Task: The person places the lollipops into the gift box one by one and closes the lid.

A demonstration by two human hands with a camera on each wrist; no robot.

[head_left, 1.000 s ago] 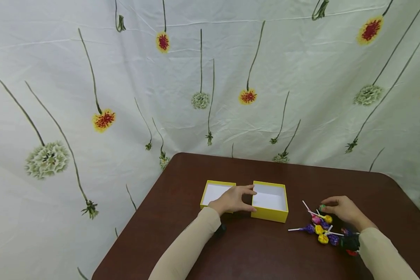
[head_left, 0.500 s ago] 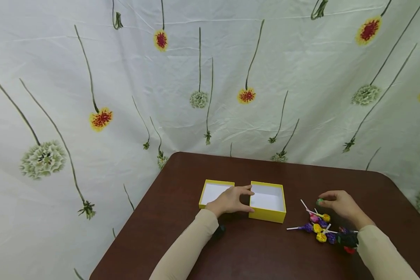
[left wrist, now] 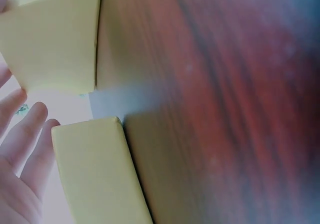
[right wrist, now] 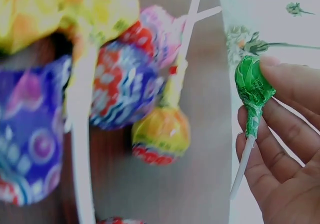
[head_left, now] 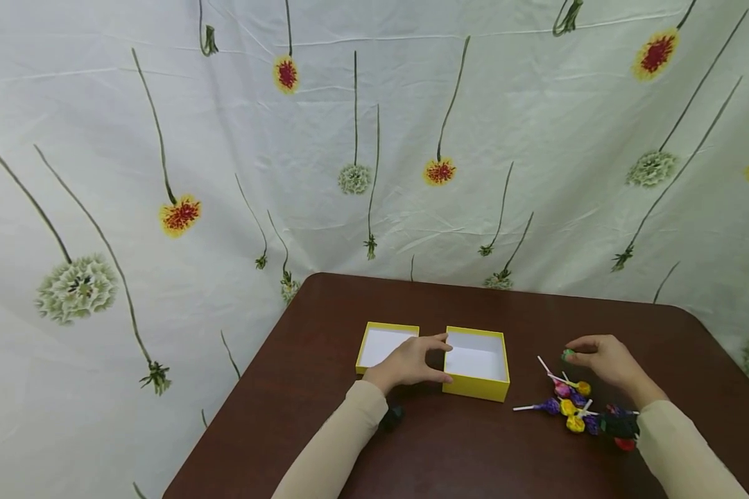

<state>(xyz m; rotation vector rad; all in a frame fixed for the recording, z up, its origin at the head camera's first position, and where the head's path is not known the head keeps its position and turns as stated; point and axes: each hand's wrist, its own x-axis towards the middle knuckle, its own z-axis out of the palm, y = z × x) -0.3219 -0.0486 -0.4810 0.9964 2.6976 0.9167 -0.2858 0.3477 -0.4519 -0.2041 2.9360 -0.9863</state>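
My left hand touches the left side of a yellow box with a white inside, its thumb and fingers spread along that side. In the left wrist view its fingers look mostly straight beside the box wall. Partly behind that hand lies a shallower yellow tray-like piece, perhaps the lid. My right hand pinches a green-wrapped lollipop by its head, white stick pointing down in the right wrist view. It is just beyond a loose pile of lollipops.
Yellow, purple and pink wrapped lollipops lie with sticks crossing. A red one is partly hidden by a dark object at the right wrist. The brown table meets a flower-patterned cloth behind its far edge.
My right hand has lifted the green lollipop slightly up and away from the pile. The left hand stays at the box, and the view has shifted slightly.
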